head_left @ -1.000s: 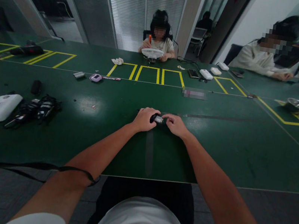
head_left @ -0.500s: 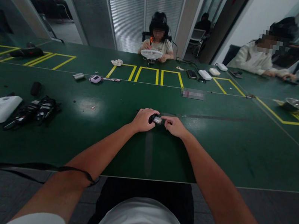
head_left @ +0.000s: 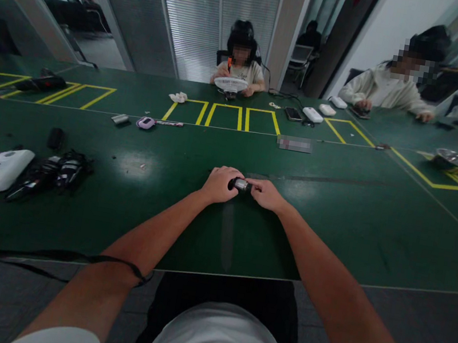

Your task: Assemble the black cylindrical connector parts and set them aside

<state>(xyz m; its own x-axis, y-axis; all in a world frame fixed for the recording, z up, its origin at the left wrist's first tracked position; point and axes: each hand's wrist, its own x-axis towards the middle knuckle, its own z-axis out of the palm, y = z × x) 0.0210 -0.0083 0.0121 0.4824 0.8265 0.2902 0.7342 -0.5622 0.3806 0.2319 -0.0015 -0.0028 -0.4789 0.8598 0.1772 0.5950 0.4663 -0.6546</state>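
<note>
One silver cylinder [head_left: 241,185] between the fingers [head_left: 258,185]

Green table [head_left: 333,228]; yellow outlines [head_left: 262,110]; black-and-silver cylinder [head_left: 241,185]; lilac case [head_left: 146,123]

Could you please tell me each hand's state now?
Left hand: closed around a black-and-silver object.
Right hand: at its right end; grip unclear.

Small cylinder [head_left: 242,185]: bare-metal-looking barrel, bright sheen, dark ends that could be plastic. Tabletop [head_left: 345,230]: smooth, semi-gloss green coating, throws glare. White box [head_left: 0,171]: smooth plastic, satin. Cable bundle [head_left: 70,169]: black plastic look, glossy highlights. Strap [head_left: 68,255]: matt black, cloth-like. Shirt [head_left: 224,339]: soft matt cloth. Floor [head_left: 403,332]: matt, carpet-like.
</note>
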